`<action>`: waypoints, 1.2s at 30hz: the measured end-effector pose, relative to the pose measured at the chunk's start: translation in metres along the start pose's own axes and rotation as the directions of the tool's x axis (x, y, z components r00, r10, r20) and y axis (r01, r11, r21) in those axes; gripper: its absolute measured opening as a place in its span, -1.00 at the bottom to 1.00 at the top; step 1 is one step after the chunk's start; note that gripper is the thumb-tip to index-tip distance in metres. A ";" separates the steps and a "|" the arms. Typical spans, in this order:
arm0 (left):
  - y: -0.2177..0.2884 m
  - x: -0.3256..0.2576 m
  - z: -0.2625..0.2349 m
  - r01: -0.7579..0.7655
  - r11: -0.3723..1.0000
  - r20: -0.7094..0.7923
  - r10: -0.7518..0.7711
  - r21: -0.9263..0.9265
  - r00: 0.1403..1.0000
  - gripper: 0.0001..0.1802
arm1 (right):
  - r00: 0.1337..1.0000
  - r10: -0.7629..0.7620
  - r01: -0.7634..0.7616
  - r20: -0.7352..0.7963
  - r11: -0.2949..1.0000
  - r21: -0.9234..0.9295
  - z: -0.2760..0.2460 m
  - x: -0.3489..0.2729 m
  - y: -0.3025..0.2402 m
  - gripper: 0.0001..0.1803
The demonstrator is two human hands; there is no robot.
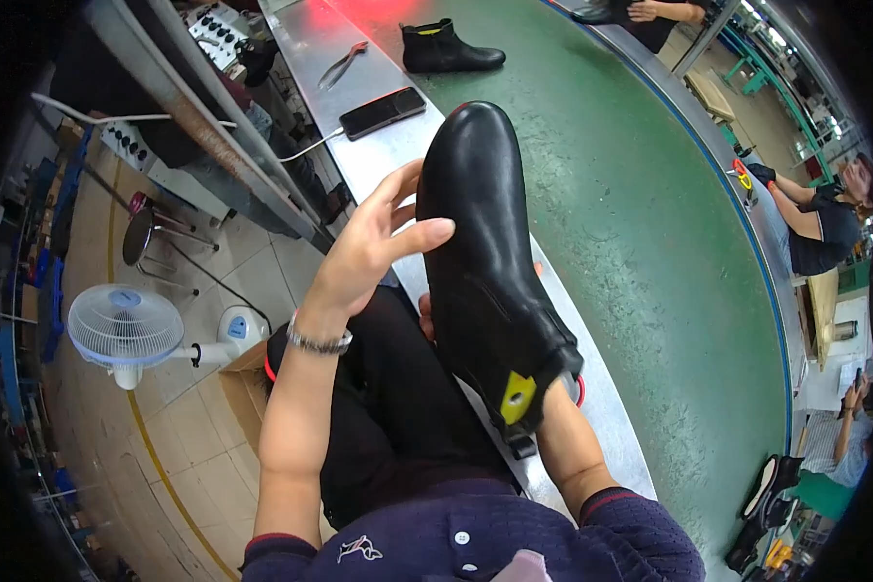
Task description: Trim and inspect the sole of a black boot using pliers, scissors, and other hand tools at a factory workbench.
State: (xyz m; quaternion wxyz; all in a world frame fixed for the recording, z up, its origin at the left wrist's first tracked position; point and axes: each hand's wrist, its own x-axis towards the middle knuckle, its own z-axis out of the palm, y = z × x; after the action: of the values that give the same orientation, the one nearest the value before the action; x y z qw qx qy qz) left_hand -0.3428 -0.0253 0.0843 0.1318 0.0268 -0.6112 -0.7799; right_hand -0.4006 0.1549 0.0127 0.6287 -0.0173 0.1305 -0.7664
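Boot [485,262], black and glossy, is held up at frame centre with its toe at 12 o'clock and its opening at 6. Left hand [373,247] rests spread against the upper from 9 o'clock, fingers loose, not clamped. Right hand sits inside the shaft, hidden, so its hold cannot be judged. Leather looks smooth, likely slippery and light; the sole edge or heel seems the firmest hold. 1 more boot [448,48] stands on the green belt [630,213] at 12, a phone [382,112] beside it.

You have two black ankle boots: one [490,262] over the metal bench [601,407], another [448,50] on the green belt [650,223] beyond it. On that bench lie one phone [382,112] and one pair of pliers [342,65].
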 end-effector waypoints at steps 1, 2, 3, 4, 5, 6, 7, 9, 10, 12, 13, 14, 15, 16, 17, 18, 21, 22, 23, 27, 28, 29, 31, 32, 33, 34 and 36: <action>-0.002 0.008 0.004 0.034 0.997 0.003 -0.034 -0.075 0.999 -0.24 | 1.000 0.000 0.000 -0.006 1.000 0.002 0.000 -0.006 0.002 0.27; 0.001 0.009 0.004 0.038 0.996 0.003 -0.038 -0.079 0.999 -0.24 | 1.000 -0.002 0.002 0.011 0.999 -0.048 0.000 -0.011 0.005 0.25; 0.006 0.008 0.006 0.054 0.995 0.060 -0.049 -0.085 0.997 -0.26 | 1.000 -0.003 0.006 0.028 0.995 -0.099 0.000 -0.015 0.006 0.24; 0.010 0.007 0.006 0.070 0.993 0.112 -0.060 -0.092 0.992 -0.27 | 1.000 0.002 0.000 0.022 0.995 -0.096 0.003 -0.017 0.004 0.24; 0.010 0.005 0.007 0.063 0.990 0.050 -0.057 -0.125 0.997 -0.36 | 0.997 -0.048 0.060 0.057 0.971 -0.233 0.010 -0.018 -0.001 0.20; 0.007 0.004 0.006 0.066 0.989 0.045 -0.061 -0.129 0.997 -0.36 | 0.991 -0.093 0.123 0.098 0.924 -0.363 0.014 -0.018 -0.002 0.17; 0.005 0.004 0.005 0.061 0.989 0.004 -0.061 -0.133 0.998 -0.39 | 0.997 -0.024 0.011 -0.078 0.986 -0.167 0.004 -0.013 0.007 0.09; 0.002 0.004 0.008 0.031 0.991 -0.073 -0.041 -0.134 0.996 -0.47 | 0.994 -0.010 -0.004 -0.105 0.991 -0.130 -0.005 -0.016 0.010 0.08; 0.001 0.002 0.009 0.029 0.991 -0.078 -0.040 -0.133 0.996 -0.47 | 0.991 0.008 -0.019 -0.131 0.996 -0.089 -0.007 -0.015 0.011 0.07; -0.001 0.000 0.011 0.011 0.993 -0.123 -0.025 -0.115 0.992 -0.50 | 0.995 -0.014 -0.001 -0.101 0.990 -0.144 -0.010 -0.015 0.013 0.07; -0.001 0.000 0.012 0.010 0.993 -0.127 -0.025 -0.115 0.992 -0.50 | 0.997 -0.039 0.025 -0.070 0.980 -0.198 -0.010 -0.015 0.014 0.07; -0.002 -0.001 0.013 0.006 0.992 -0.154 -0.026 -0.127 0.988 -0.52 | 0.997 -0.036 0.022 -0.071 0.980 -0.198 -0.010 -0.015 0.015 0.07; -0.003 -0.001 0.015 0.003 0.990 -0.179 -0.028 -0.140 0.983 -0.54 | 0.995 -0.047 0.029 -0.085 0.979 -0.201 -0.009 -0.015 0.017 0.07; -0.004 0.000 0.016 0.003 0.990 -0.181 -0.029 -0.141 0.983 -0.54 | 0.994 -0.058 0.037 -0.097 0.978 -0.203 -0.008 -0.014 0.017 0.07; -0.006 0.001 0.017 -0.015 0.992 -0.212 -0.013 -0.128 0.977 -0.58 | 0.993 -0.057 0.036 -0.100 0.979 -0.202 -0.009 -0.013 0.018 0.07; -0.008 0.001 0.017 -0.032 0.993 -0.242 0.003 -0.116 0.970 -0.61 | 0.993 -0.058 0.033 -0.102 0.973 -0.230 -0.011 -0.012 0.018 0.08; -0.015 0.010 0.018 0.012 0.995 -0.303 -0.040 -0.094 0.952 -0.66 | 0.992 -0.040 0.011 -0.120 0.973 -0.230 -0.015 -0.007 0.013 0.07; -0.017 0.018 0.018 0.034 0.995 -0.338 -0.063 -0.091 0.939 -0.62 | 0.992 -0.015 -0.011 -0.124 0.979 -0.202 -0.016 -0.006 0.009 0.06; -0.024 0.021 0.009 0.058 0.993 -0.350 -0.091 -0.102 0.932 -0.62 | 0.987 0.064 -0.085 -0.149 0.986 -0.141 -0.008 -0.007 0.006 0.05; -0.056 0.026 -0.018 0.140 0.977 -0.353 -0.190 -0.164 0.916 -0.59 | 0.986 0.132 -0.139 -0.097 0.988 -0.065 0.008 -0.010 0.000 -0.17; -0.062 0.029 -0.019 0.210 0.959 -0.337 -0.265 -0.190 0.903 -0.59 | 0.991 0.092 -0.089 0.098 0.995 -0.040 -0.003 -0.011 0.000 -0.36; -0.065 0.027 -0.017 0.233 0.954 -0.338 -0.286 -0.191 0.897 -0.59 | 0.988 0.136 -0.136 0.076 0.991 0.003 -0.013 -0.009 -0.002 -0.35; -0.075 0.026 -0.019 0.266 0.942 -0.336 -0.322 -0.203 0.885 -0.61 | 0.989 0.127 -0.126 0.077 0.992 -0.023 -0.025 -0.007 0.001 -0.35; -0.082 0.023 -0.024 0.304 0.928 -0.343 -0.364 -0.217 0.866 -0.63 | 0.989 0.128 -0.125 0.076 0.991 -0.041 -0.015 -0.003 0.005 -0.35; -0.089 0.019 -0.029 0.328 0.915 -0.337 -0.394 -0.237 0.855 -0.62 | 0.953 0.104 -0.167 -0.286 0.964 -0.206 0.000 -0.002 0.009 -0.02; -0.087 0.017 -0.027 0.326 0.915 -0.336 -0.393 -0.238 0.856 -0.62 | 0.953 0.102 -0.166 -0.287 0.964 -0.208 -0.001 -0.004 0.009 -0.02; -0.084 0.008 -0.024 0.319 0.918 -0.319 -0.384 -0.237 0.867 -0.61 | 0.958 0.153 -0.179 -0.241 0.980 -0.090 -0.005 -0.009 0.007 -0.07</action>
State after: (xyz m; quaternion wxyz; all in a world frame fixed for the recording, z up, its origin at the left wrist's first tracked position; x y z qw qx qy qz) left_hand -0.3604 -0.0312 -0.0014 0.0982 0.2680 -0.4902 -0.8236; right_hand -0.3930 0.1636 0.0075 0.6694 0.0490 0.2467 -0.6991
